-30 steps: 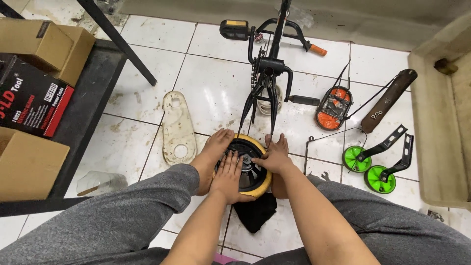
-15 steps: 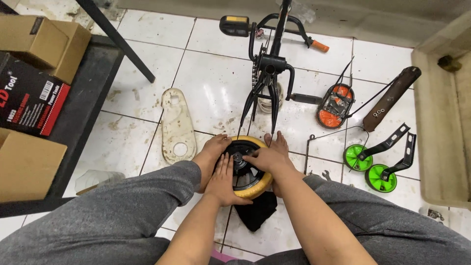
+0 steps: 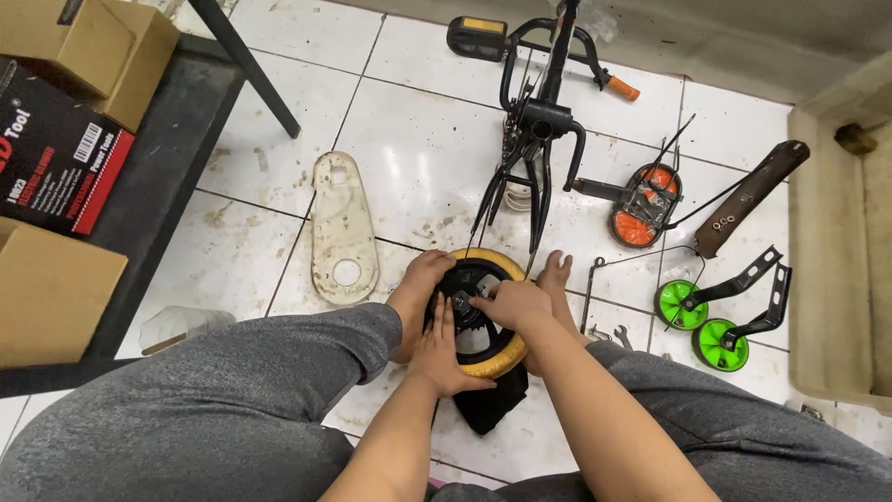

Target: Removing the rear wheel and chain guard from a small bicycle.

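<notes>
A small bike wheel [image 3: 494, 359] with a yellow tyre and a black rim lies flat on the tiled floor between my two bare feet. My left hand [image 3: 444, 351] lies spread on its near left side, pressing it down. My right hand [image 3: 509, 302] is closed over the hub [image 3: 459, 301] at the wheel's middle, fingertips pinched on the axle nut. The black bike frame [image 3: 544, 121] lies just beyond the wheel, its fork ends reaching the tyre's far edge. A black cloth [image 3: 488, 407] sticks out from under the wheel toward me.
A cream chain guard [image 3: 344, 228] lies to the left. Right of the wheel are small wrenches [image 3: 604, 333], two green training wheels [image 3: 703, 323] on black brackets, an orange part [image 3: 641, 218] and a brown bar [image 3: 753, 191]. Boxes [image 3: 56, 158] sit on a low black shelf [image 3: 158, 177] at left.
My right hand has left the wheel's right edge and come onto the hub. My left hand has slid down to the near side of the wheel.
</notes>
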